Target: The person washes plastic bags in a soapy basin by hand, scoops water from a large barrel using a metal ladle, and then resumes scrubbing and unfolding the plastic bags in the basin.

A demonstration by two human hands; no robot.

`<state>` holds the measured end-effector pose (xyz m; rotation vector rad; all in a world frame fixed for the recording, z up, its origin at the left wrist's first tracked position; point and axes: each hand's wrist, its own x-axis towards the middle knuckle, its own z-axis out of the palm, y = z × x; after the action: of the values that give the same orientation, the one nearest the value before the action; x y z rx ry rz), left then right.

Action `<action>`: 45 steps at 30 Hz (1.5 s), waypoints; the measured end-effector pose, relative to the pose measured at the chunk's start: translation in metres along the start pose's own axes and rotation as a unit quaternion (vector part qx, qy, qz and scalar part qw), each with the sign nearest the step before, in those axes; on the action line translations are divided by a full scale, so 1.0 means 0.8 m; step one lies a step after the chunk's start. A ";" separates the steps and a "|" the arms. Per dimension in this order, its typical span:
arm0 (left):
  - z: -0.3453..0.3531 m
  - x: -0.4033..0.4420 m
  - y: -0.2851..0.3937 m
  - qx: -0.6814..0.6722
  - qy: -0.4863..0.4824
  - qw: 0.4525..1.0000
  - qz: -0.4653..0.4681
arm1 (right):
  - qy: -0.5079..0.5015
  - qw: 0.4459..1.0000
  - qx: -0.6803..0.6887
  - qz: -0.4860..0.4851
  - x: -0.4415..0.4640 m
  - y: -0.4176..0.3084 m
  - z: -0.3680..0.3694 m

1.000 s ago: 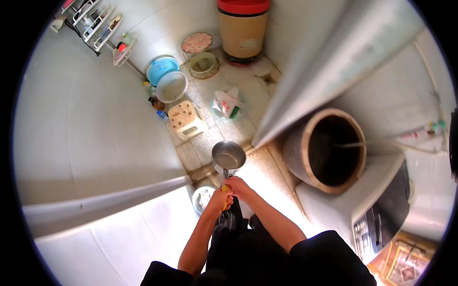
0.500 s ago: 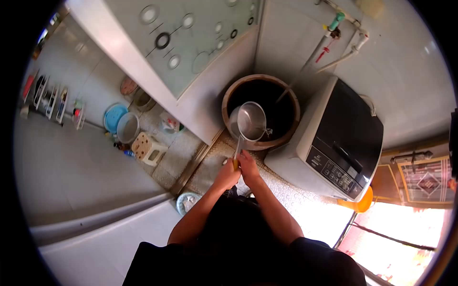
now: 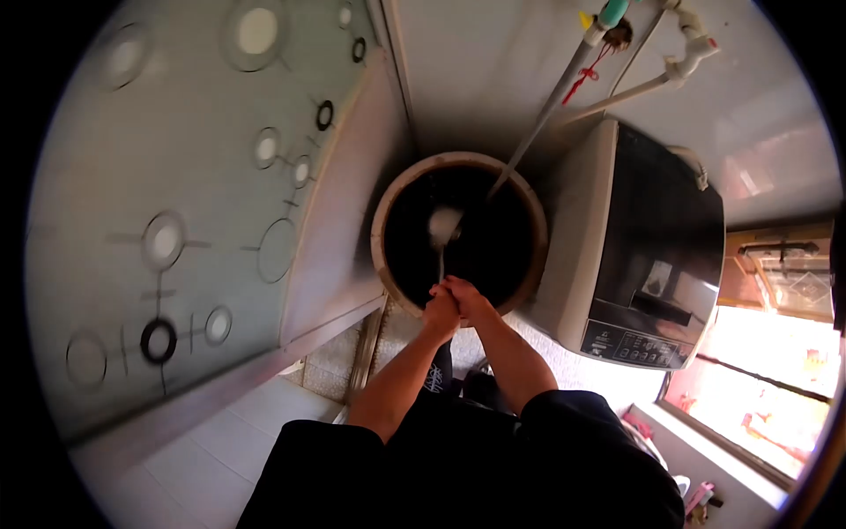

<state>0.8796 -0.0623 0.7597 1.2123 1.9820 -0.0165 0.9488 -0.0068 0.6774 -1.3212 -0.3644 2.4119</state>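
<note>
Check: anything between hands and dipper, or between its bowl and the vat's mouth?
Nothing visible. The left hand and right hand close on the dipper; its blurred bowl shows within the rim of the vat. The grey pipe comes in at upper right, apart from the bowl in this view. The bowl's height is unclear.

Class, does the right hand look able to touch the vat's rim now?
Probably yes: the right hand is close by the rim, nothing visibly between, though it seems occupied gripping the dipper's handle.
</note>
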 end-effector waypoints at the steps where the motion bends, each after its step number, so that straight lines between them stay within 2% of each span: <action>1: 0.016 0.018 -0.014 0.032 -0.012 0.998 0.060 | 0.011 1.000 0.011 0.009 0.009 0.008 -0.012; 4: 0.020 0.050 0.003 -0.011 -0.090 0.995 0.039 | 0.042 0.999 -0.027 0.007 0.054 0.025 -0.064; 6: 0.016 0.070 -0.001 -0.058 -0.069 0.995 0.034 | 0.083 0.989 0.099 0.077 0.061 0.021 -0.071; 7: 0.000 0.088 -0.008 -0.168 -0.203 0.965 -0.004 | 0.084 0.988 0.101 0.077 0.057 0.012 -0.069; 8: -0.008 0.093 -0.012 -0.271 -0.329 0.904 -0.044 | 0.051 0.983 0.133 0.118 0.033 -0.010 -0.051; 9: -0.016 0.077 -0.010 -0.426 -0.315 0.843 -0.097 | 0.016 0.974 0.165 0.157 0.026 -0.014 -0.050; 10: -0.021 0.057 -0.011 -0.423 -0.313 0.845 -0.095 | 0.013 0.974 0.166 0.154 0.017 -0.014 -0.046; 12: -0.024 0.012 -0.020 -0.616 -0.332 0.710 -0.079 | 0.009 0.979 0.058 0.193 0.000 -0.004 -0.046; 13: -0.024 -0.016 -0.020 -0.615 -0.303 0.724 -0.072 | 0.011 0.985 0.074 0.155 -0.033 0.004 -0.035; 14: -0.021 -0.041 -0.020 -0.614 -0.302 0.726 -0.065 | 0.061 0.990 0.082 0.100 -0.031 0.038 -0.032; 16: -0.008 -0.085 -0.021 -0.655 -0.259 0.709 -0.044 | 0.127 0.992 -0.002 0.002 -0.102 0.032 0.003; 17: -0.004 -0.108 -0.020 -0.665 -0.257 0.701 -0.021 | 0.123 0.992 -0.009 -0.002 -0.129 0.042 0.014; 19: 0.014 -0.152 -0.021 -0.666 -0.231 0.710 -0.003 | 0.177 0.979 0.061 -0.082 -0.167 0.062 0.028; 20: 0.019 -0.176 -0.018 -0.664 -0.209 0.718 0.006 | 0.168 0.981 0.051 -0.087 -0.178 0.071 0.023; 22: 0.031 -0.221 -0.016 -0.677 -0.184 0.713 0.021 | 0.056 0.990 0.004 -0.127 -0.201 0.094 0.008; 23: 0.037 -0.245 -0.017 -0.683 -0.170 0.709 0.044 | 0.037 0.990 -0.017 -0.135 -0.228 0.097 0.013; 26: 0.049 -0.316 -0.018 -0.708 -0.123 0.692 0.068 | 0.020 0.984 -0.124 -0.127 -0.290 0.110 0.031; 30: 0.056 -0.405 -0.045 -0.760 -0.068 0.641 0.083 | -0.010 0.977 -0.200 -0.076 -0.359 0.147 0.070; 32: 0.051 -0.447 -0.060 -0.752 -0.040 0.655 0.066 | -0.023 0.975 -0.219 -0.037 -0.382 0.172 0.092; 35: 0.080 -0.484 -0.103 -0.788 -0.002 0.614 0.038 | -0.062 0.971 -0.232 -0.007 -0.397 0.227 0.113; 38: 0.092 -0.507 -0.146 -0.809 0.027 0.587 -0.006 | -0.070 0.963 -0.259 0.031 -0.389 0.283 0.141; 40: 0.098 -0.509 -0.184 -0.817 0.078 0.569 -0.048 | -0.080 0.953 -0.288 0.052 -0.361 0.328 0.157; 42: 0.102 -0.508 -0.234 -0.832 0.098 0.542 -0.059 | -0.106 0.943 -0.304 0.082 -0.337 0.366 0.186; 45: 0.103 -0.490 -0.327 -0.833 0.142 0.530 -0.072 | -0.131 0.932 -0.315 0.125 -0.280 0.419 0.242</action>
<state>0.8212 -0.5279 0.8527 -0.3214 1.2386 1.6644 0.8317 -0.4154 0.8169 -1.3383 -1.1934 2.8224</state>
